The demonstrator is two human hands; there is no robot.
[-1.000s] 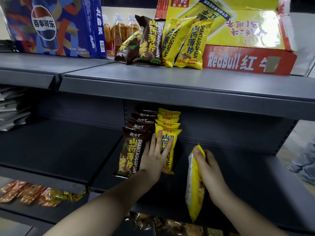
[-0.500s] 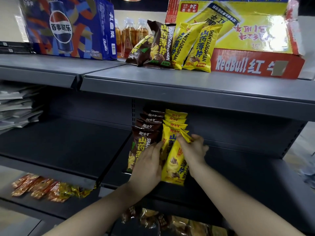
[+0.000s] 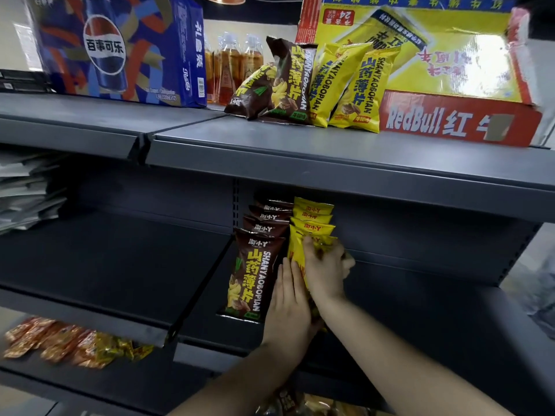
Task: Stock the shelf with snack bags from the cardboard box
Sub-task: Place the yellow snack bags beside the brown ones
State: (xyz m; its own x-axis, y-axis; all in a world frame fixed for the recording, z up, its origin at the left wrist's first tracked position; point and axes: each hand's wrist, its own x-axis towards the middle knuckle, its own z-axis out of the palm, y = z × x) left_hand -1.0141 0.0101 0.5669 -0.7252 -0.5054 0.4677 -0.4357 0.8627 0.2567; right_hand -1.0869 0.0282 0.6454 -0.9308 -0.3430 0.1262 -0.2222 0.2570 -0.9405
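Observation:
On the middle shelf (image 3: 420, 319) stand two rows of snack bags, brown bags (image 3: 255, 274) on the left and yellow bags (image 3: 313, 219) on the right. My right hand (image 3: 326, 270) presses the front yellow bag (image 3: 295, 250) back against its row, and that bag is mostly hidden by the hand. My left hand (image 3: 289, 307) lies with straight fingers against the front of the bags, between the two rows. The open Red Bull cardboard box (image 3: 456, 118) sits on the top shelf, with several brown and yellow bags (image 3: 357, 85) leaning beside it.
A blue Pepsi carton (image 3: 120, 49) and drink bottles (image 3: 231, 67) stand on the top shelf at the left. Stacked papers (image 3: 27, 190) lie at the far left of the middle level. Small orange and yellow packets (image 3: 66, 343) lie on the lower shelf.
My right hand brought the yellow bag from the right into the front of the yellow row and now pushes it back. My left hand slid down along the front of the bags.

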